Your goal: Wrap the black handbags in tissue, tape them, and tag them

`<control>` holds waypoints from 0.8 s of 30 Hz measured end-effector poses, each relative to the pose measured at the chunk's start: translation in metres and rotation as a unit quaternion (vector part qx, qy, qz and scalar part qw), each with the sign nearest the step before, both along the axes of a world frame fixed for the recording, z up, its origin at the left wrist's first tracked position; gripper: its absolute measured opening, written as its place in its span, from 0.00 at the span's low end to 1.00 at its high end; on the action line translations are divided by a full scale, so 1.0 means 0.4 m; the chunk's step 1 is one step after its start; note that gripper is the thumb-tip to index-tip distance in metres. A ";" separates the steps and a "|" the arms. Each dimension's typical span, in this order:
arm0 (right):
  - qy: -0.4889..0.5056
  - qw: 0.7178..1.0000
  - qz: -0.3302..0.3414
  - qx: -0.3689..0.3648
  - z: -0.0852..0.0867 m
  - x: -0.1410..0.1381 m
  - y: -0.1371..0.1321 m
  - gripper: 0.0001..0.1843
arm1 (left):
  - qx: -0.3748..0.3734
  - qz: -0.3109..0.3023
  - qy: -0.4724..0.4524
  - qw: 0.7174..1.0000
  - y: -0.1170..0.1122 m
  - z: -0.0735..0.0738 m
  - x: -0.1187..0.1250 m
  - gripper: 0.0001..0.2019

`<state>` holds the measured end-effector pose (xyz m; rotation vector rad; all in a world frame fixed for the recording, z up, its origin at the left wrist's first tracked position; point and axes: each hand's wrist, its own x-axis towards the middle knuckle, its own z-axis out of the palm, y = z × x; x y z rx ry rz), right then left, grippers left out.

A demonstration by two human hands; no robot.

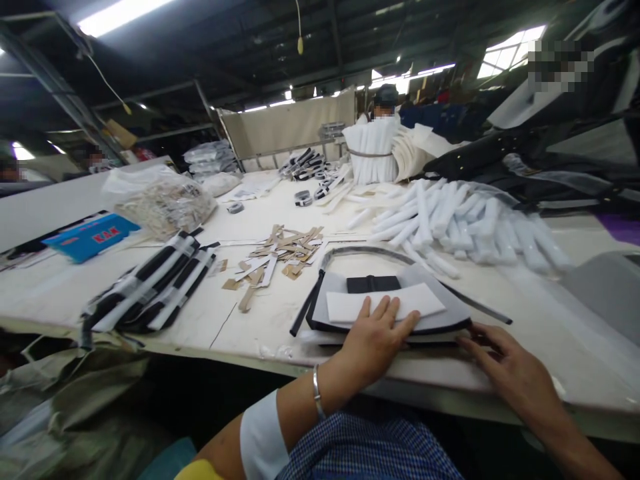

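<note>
Only readable text I can see from here: big red capitals on the blue packet [85,243], lying toward the left edge of the table surface [45,287]. Looks like three characters, K first and K last. Middle one is A-shaped, maybe a plain triangle, can't tell which. Smaller reddish marking on the same packet, nearer its left end: too small to make out.

On the bench [193,340], a blue packet [93,238] with red letters lies beside a filled clear plastic bag [167,200]; above, a long lamp [123,15] is shining.
</note>
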<state>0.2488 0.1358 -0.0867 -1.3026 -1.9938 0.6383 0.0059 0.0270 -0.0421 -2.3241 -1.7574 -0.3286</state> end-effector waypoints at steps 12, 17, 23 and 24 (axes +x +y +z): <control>-0.004 0.995 -0.055 -0.078 0.000 0.016 0.002 0.34 | 0.000 -0.013 -0.021 1.000 0.003 0.006 -0.008 0.26; 0.047 0.990 -0.057 -0.123 0.007 0.014 -0.005 0.35 | -0.009 -0.019 -0.023 1.000 0.011 0.007 -0.011 0.28; 0.134 0.973 -0.029 -0.187 0.042 0.010 -0.040 0.35 | 0.032 -0.013 -0.007 0.999 0.020 -0.026 -0.002 0.23; 0.147 0.965 -0.028 -0.214 0.046 0.010 -0.050 0.36 | 0.035 -0.016 -0.001 0.999 0.022 -0.030 -0.001 0.23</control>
